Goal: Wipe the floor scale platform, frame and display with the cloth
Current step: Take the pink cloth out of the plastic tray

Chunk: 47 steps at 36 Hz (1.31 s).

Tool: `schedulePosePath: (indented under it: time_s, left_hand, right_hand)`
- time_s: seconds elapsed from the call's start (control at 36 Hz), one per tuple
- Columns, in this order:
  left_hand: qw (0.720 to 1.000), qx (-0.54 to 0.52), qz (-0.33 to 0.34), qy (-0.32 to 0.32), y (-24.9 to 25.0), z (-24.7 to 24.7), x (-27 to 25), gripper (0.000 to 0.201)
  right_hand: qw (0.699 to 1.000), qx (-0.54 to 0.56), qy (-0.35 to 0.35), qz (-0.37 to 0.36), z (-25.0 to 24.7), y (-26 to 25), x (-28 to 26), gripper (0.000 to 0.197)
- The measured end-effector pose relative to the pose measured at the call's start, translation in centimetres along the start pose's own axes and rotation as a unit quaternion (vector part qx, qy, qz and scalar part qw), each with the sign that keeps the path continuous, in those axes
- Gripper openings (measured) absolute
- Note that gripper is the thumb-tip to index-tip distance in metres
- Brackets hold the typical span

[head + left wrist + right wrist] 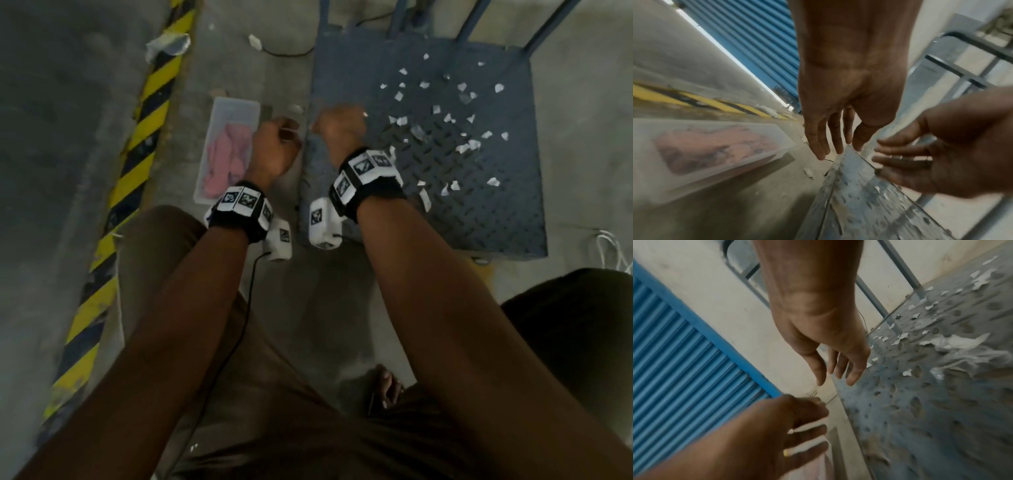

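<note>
The scale's blue-grey diamond-plate platform (479, 205) lies on the concrete floor, littered with several white paper scraps (445, 120). Its blue frame uprights (472, 20) rise at the far edge; the display is out of view. A pink cloth (226, 157) lies in a clear plastic container (236, 104) left of the platform. My left hand (274, 144) hangs between container and platform, fingers relaxed and empty (830, 146). My right hand (337, 126) hovers over the platform's left edge, also holding nothing (835, 378).
A yellow-and-black hazard stripe (137, 137) runs along the floor at left, with crumpled waste (168, 42) on it. A black cable (284, 53) lies beyond the container. A blue corrugated shutter (760, 40) stands behind. My knees fill the near foreground.
</note>
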<state>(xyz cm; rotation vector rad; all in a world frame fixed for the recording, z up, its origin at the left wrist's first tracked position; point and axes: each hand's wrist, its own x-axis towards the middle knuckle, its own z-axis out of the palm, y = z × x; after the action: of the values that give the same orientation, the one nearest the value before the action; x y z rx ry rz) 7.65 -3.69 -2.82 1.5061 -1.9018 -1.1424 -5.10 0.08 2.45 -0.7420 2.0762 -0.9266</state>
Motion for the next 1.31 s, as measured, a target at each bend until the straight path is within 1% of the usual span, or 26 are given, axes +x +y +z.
schedulePosePath:
  time_s: [0.06, 0.08, 0.14, 0.22, 0.25, 0.31, 0.36, 0.39, 0.42, 0.44, 0.47, 0.53, 0.61, 0.67, 0.72, 0.81, 0.83, 0.92, 0.97, 1.03, 1.08, 1.11, 1.17, 1.25, 1.31]
  left_hand:
    - [0.999, -0.024, -0.025, 0.017, -0.8, -0.2, 0.4, 0.029]
    - [0.999, -0.032, -0.030, 0.017, -1.0, -0.2, 0.4, 0.030]
    - [0.998, -0.041, -0.048, 0.014, -1.9, -0.2, 0.7, 0.027]
    - [0.995, -0.052, -0.079, 0.025, -2.9, -0.6, 0.8, 0.022]
    - [0.995, -0.044, -0.084, 0.029, -3.2, -0.9, 0.6, 0.025]
    - [0.994, 0.008, -0.099, 0.045, -4.7, -1.8, 0.5, 0.029]
    - [0.991, 0.058, -0.109, 0.054, -6.4, -2.7, 0.3, 0.031]
    - [0.987, 0.085, -0.126, 0.054, -7.3, -3.0, 0.5, 0.039]
    - [0.982, 0.115, -0.142, 0.055, -8.2, -3.0, 0.6, 0.052]
    - [0.973, 0.147, -0.171, 0.050, -8.8, -2.9, 0.6, 0.064]
    - [0.964, 0.165, -0.198, 0.062, -9.7, -2.8, 0.6, 0.072]
    - [0.946, 0.180, -0.256, 0.080, -10.1, -2.5, 0.4, 0.081]
    - [0.925, 0.218, -0.305, 0.062, -10.3, -2.2, -0.1, 0.115]
    - [0.917, 0.209, -0.333, 0.069, -11.2, -2.1, 0.2, 0.125]
    - [0.914, 0.189, -0.353, 0.067, -11.7, -2.1, 0.6, 0.125]
    - [0.920, 0.184, -0.339, 0.075, -11.4, -2.5, 0.3, 0.115]
    - [0.921, 0.179, -0.336, 0.081, -11.1, -2.6, 0.2, 0.116]
    - [0.924, 0.162, -0.335, 0.086, -10.0, -2.3, -0.2, 0.131]
    - [0.928, 0.125, -0.336, 0.106, -8.8, -1.9, -0.2, 0.134]
    - [0.929, 0.069, -0.338, 0.132, -7.5, -1.7, 0.0, 0.134]
    - [0.931, 0.001, -0.336, 0.140, -5.8, -1.6, 0.2, 0.132]
    - [0.934, -0.034, -0.327, 0.142, -5.0, -1.6, 0.2, 0.131]
    - [0.943, -0.085, -0.288, 0.146, -3.3, -1.6, 0.0, 0.131]
    - [0.958, -0.124, -0.220, 0.134, -1.0, -1.5, -0.5, 0.125]
    - [0.964, -0.143, -0.185, 0.123, -0.1, -1.3, -1.1, 0.121]
  right_hand:
    - [0.998, -0.036, 0.053, -0.004, 0.8, 0.8, -0.4, 0.036]
    - [0.997, -0.040, 0.064, -0.001, 1.2, 1.5, -1.0, 0.034]
    - [0.999, -0.015, 0.052, 0.003, 2.1, 2.8, -2.2, 0.029]
    - [0.999, -0.004, 0.051, -0.018, 3.1, 4.8, -2.7, 0.038]
    - [0.998, -0.015, 0.059, -0.027, 3.4, 5.2, -2.9, 0.042]
    - [0.997, -0.033, 0.071, -0.029, 4.0, 5.6, -2.7, 0.050]
    - [0.996, -0.045, 0.073, -0.024, 4.4, 5.7, -2.2, 0.052]
    - [0.996, -0.053, 0.073, -0.018, 4.6, 5.8, -1.7, 0.050]
    - [0.995, -0.064, 0.073, -0.016, 4.7, 5.8, -1.4, 0.048]
    - [0.994, -0.082, 0.071, -0.014, 4.7, 5.9, -1.1, 0.046]
    - [0.993, -0.094, 0.070, -0.014, 4.8, 6.1, -0.9, 0.045]
    - [0.992, -0.106, 0.071, -0.015, 5.0, 6.4, -0.5, 0.046]
    - [0.992, -0.096, 0.077, -0.013, 5.1, 7.0, -0.3, 0.045]
    - [0.995, -0.072, 0.071, -0.010, 4.8, 7.4, -0.2, 0.052]
    - [0.997, -0.066, 0.044, -0.003, 4.0, 7.7, 0.2, 0.063]
    - [0.997, -0.077, 0.013, -0.008, 3.0, 7.6, 0.5, 0.072]
    - [0.997, -0.073, 0.009, -0.014, 2.9, 7.6, 0.4, 0.072]
    - [0.997, -0.066, 0.003, -0.027, 2.6, 7.4, -0.2, 0.071]
    - [0.997, -0.065, -0.001, -0.033, 2.6, 7.3, -0.4, 0.072]
    - [0.998, -0.057, 0.002, -0.033, 2.6, 7.4, -0.3, 0.073]
    - [0.998, -0.047, 0.011, -0.034, 2.6, 7.6, -0.3, 0.072]
    - [0.998, -0.048, 0.011, -0.035, 2.6, 7.7, -0.3, 0.072]
    - [0.997, -0.064, -0.006, -0.041, 2.3, 7.3, -0.6, 0.072]
    - [0.996, -0.075, -0.034, -0.034, 1.6, 6.7, -0.9, 0.072]
    - [0.996, -0.072, -0.041, -0.044, 0.9, 6.4, -1.1, 0.059]
